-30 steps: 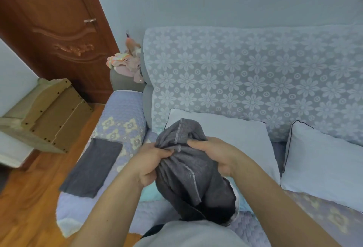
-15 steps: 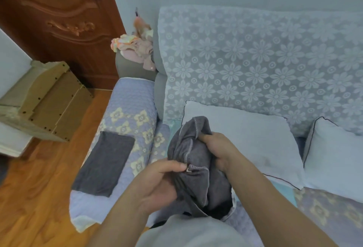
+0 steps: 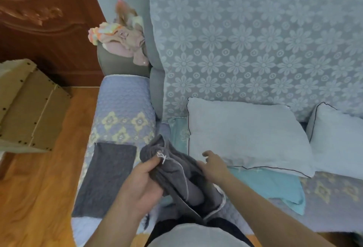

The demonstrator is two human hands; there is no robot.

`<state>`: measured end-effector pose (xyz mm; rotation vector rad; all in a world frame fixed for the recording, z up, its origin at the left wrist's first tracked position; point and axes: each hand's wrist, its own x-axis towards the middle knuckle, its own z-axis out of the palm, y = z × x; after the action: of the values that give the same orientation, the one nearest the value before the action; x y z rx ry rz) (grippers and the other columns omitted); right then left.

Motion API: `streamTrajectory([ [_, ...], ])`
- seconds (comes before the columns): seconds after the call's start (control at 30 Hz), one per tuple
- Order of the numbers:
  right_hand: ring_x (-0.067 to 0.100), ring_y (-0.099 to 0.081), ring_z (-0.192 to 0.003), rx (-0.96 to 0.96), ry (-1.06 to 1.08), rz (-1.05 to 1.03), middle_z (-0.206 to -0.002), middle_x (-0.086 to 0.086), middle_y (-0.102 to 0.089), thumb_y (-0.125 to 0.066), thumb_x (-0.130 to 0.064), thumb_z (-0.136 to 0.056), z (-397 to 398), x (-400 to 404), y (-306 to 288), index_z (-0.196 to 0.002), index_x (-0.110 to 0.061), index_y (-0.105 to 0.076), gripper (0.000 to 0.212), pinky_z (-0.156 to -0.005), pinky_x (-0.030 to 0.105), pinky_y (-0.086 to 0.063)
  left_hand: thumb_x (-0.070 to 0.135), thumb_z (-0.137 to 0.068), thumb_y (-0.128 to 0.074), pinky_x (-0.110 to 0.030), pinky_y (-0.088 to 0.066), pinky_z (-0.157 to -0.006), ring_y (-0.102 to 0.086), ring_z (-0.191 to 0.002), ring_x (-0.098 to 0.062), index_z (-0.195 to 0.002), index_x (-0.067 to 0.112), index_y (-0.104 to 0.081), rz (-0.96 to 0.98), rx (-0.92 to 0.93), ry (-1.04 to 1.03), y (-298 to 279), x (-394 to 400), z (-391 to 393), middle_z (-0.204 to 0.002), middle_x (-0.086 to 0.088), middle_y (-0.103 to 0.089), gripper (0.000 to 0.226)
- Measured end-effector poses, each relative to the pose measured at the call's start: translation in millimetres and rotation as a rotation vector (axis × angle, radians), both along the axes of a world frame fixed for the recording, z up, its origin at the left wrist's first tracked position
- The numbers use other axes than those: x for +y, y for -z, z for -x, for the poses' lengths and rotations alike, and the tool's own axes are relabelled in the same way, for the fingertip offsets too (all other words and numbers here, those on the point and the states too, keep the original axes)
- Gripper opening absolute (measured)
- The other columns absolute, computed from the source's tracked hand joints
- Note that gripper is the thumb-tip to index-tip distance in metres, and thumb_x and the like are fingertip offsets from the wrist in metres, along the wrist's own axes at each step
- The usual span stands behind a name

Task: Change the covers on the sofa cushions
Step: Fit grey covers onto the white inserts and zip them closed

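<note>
A bunched dark grey cushion cover [image 3: 174,170] with pale stitching hangs in front of me, low over the sofa seat. My left hand [image 3: 143,184] grips its upper left part, thumb on top. Just right of the cover, my right hand [image 3: 214,166] has relaxed, spread fingers and holds nothing, reaching toward the white cushion [image 3: 247,134] with dark piping that leans on the sofa back. A second white cushion [image 3: 337,140] sits at the right. Another folded grey cover [image 3: 108,178] lies flat on the sofa armrest [image 3: 123,107].
A light blue cloth [image 3: 275,186] lies on the seat under the white cushion. Pink clothes [image 3: 121,38] are piled at the far end of the armrest. A wooden crate [image 3: 25,107] stands on the wood floor at the left, a brown door [image 3: 43,21] behind it.
My right hand has let go of the grey cover and moved right toward the white cushion. The cover has dropped lower, held by my left hand alone. The view has tilted down.
</note>
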<state>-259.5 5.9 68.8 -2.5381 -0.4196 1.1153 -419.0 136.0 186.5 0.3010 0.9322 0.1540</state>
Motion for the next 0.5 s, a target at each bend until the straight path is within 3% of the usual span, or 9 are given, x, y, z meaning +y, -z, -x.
streamTrajectory([
  [0.1,0.033,-0.042,-0.13,-0.241,-0.238,0.115,-0.149,0.013,-0.033,-0.056,-0.026,-0.093,-9.4,-14.2,21.2,-0.15,-0.019,-0.03,0.062,-0.103,0.038,-0.039,0.002,-0.095,-0.052,-0.043,-0.057,-0.086,-0.069,-0.081,-0.029,-0.098,-0.005,-0.066,-0.17,0.191,-0.018,12.4,26.5,-12.7,-0.098,-0.023,-0.067,0.015],
  [0.17,0.036,-0.026,-0.141,-0.391,-0.383,0.138,-0.16,0.014,-0.014,-0.059,-0.017,-0.089,-19.8,-21.5,35.8,-0.154,-0.02,-0.018,0.077,-0.108,0.042,-0.038,0.0,-0.098,-0.051,-0.037,-0.061,-0.072,-0.07,-0.079,-0.027,-0.102,-0.009,-0.065,-0.211,0.271,-0.047,25.0,38.3,-16.2,-0.1,-0.024,-0.068,0.017],
  [0.27,0.041,-0.002,-0.149,-0.475,-0.585,0.221,-0.164,0.015,0.009,-0.062,-0.018,-0.088,-52.2,-31.0,58.5,-0.158,-0.021,0.001,0.094,-0.118,0.049,-0.025,-0.003,-0.098,-0.051,-0.041,-0.059,-0.077,-0.072,-0.082,-0.029,-0.108,-0.012,-0.064,-0.266,0.329,-0.036,32.8,41.2,-20.6,-0.098,-0.023,-0.071,0.018],
  [0.37,0.041,0.003,-0.15,-0.525,-0.701,0.28,-0.164,0.014,0.014,-0.064,-0.025,-0.089,-91.0,-31.8,70.8,-0.158,-0.023,0.009,0.1,-0.121,0.056,-0.01,-0.004,-0.097,-0.05,-0.035,-0.063,-0.06,-0.074,-0.065,-0.024,-0.094,-0.007,-0.067,-0.29,0.362,-0.008,37.1,37.9,-26.8,-0.082,-0.019,-0.074,0.017],
  [0.43,0.041,0.005,-0.151,-0.557,-0.698,0.307,-0.164,0.015,0.012,-0.067,-0.035,-0.086,-114.7,-28.4,79.3,-0.158,-0.024,0.011,0.107,-0.116,0.059,0.008,-0.004,-0.097,-0.05,-0.034,-0.062,-0.055,-0.074,-0.063,-0.025,-0.094,-0.008,-0.066,-0.286,0.386,-0.006,40.8,35.1,-33.0,-0.079,-0.019,-0.074,0.017],
  [0.47,0.042,0.0,-0.15,-0.579,-0.684,0.32,-0.164,0.017,0.003,-0.07,-0.04,-0.082,-125.9,-25.0,82.3,-0.158,-0.022,0.007,0.11,-0.114,0.06,0.014,-0.004,-0.097,-0.05,-0.035,-0.062,-0.054,-0.074,-0.063,-0.025,-0.095,-0.008,-0.066,-0.286,0.403,-0.008,43.3,33.3,-35.2,-0.078,-0.019,-0.074,0.017],
  [0.5,0.043,-0.015,-0.147,-0.601,-0.674,0.32,-0.159,0.021,-0.015,-0.072,-0.039,-0.079,-135.7,-21.6,83.6,-0.158,-0.017,-0.003,0.108,-0.114,0.062,0.01,-0.004,-0.096,-0.05,-0.036,-0.062,-0.054,-0.074,-0.063,-0.025,-0.097,-0.009,-0.066,-0.288,0.422,0.0,46.6,31.4,-36.4,-0.08,-0.02,-0.073,0.017],
])
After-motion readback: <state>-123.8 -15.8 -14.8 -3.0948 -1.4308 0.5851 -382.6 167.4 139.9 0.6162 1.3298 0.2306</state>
